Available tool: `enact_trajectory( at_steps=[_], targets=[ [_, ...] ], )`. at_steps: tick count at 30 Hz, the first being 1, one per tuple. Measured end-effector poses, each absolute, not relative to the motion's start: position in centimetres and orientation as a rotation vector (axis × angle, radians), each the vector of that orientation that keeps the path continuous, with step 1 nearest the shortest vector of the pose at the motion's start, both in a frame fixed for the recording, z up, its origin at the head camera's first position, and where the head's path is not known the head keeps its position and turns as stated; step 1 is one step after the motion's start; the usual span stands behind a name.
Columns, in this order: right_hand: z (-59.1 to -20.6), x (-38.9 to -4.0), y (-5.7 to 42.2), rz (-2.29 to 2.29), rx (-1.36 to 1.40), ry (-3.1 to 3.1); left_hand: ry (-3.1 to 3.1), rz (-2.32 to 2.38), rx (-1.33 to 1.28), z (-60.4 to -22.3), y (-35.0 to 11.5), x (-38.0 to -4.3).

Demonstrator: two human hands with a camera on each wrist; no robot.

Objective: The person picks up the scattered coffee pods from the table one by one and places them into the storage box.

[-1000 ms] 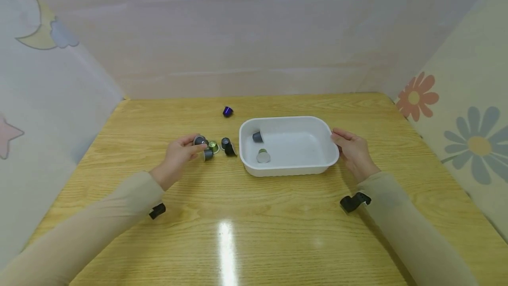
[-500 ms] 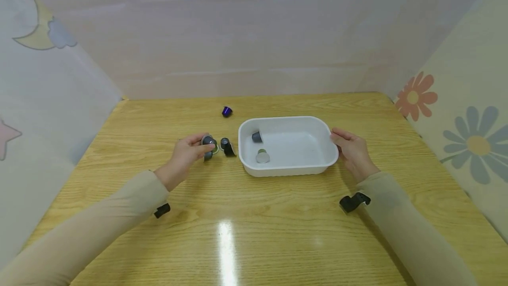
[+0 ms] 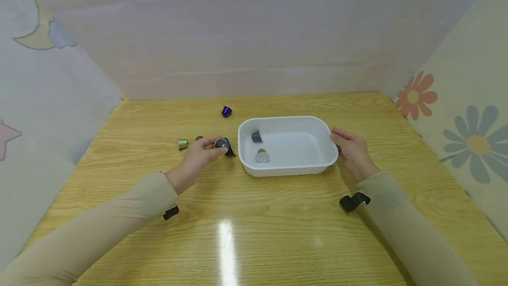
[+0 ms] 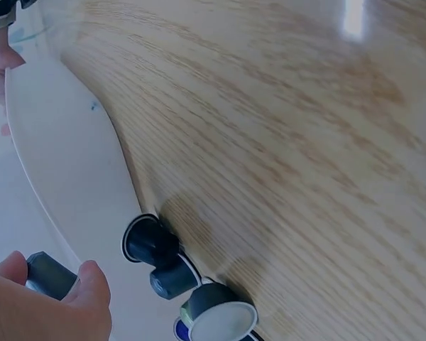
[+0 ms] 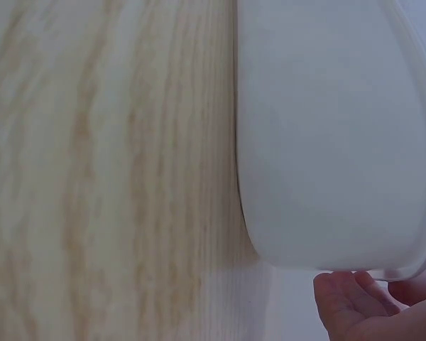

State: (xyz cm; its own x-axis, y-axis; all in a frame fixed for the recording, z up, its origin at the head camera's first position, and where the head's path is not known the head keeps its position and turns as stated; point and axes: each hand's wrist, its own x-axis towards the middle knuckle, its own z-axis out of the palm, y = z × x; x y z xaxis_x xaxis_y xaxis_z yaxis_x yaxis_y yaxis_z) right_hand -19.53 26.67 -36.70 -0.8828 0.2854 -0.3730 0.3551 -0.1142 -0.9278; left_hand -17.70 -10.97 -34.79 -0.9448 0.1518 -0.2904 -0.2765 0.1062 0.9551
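My left hand (image 3: 195, 162) pinches a dark grey coffee capsule (image 4: 51, 275) between thumb and fingers, over the tabletop left of a white plastic tub (image 3: 293, 171). A black capsule (image 3: 230, 149) shows just beyond the held one, close to the tub's left wall. In the left wrist view, a cluster of capsules lies below the hand, among them a dark one (image 4: 173, 277) and one with a pale lid (image 4: 224, 322). My right hand (image 3: 354, 151) grips the tub's right end, thumb at the rim and fingers against the outer wall. Inside the tub lie a dark capsule (image 3: 256, 137) and a silver-lidded green one (image 3: 262, 157).
A green capsule (image 3: 182, 144) lies left of my left hand, and part of a dark capsule (image 3: 199, 137) shows behind that hand. Farther back on the wooden table (image 3: 278, 228) is a purple-blue capsule (image 3: 226, 111). Patterned sheets form walls on three sides.
My left hand has moved right with the dark grey capsule, toward the tub. It uncovers a green capsule on its left and now hides several others. Right hand and tub stay put.
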Motion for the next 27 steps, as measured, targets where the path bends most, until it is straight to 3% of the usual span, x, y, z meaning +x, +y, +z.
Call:
enact_trajectory(
  at_steps=[27],
  targets=[
    [-36.7,-19.6,26.6,-2.189,0.765,2.034,2.114,1.860,-0.039,-33.8,-8.1,-17.8]
  ],
)
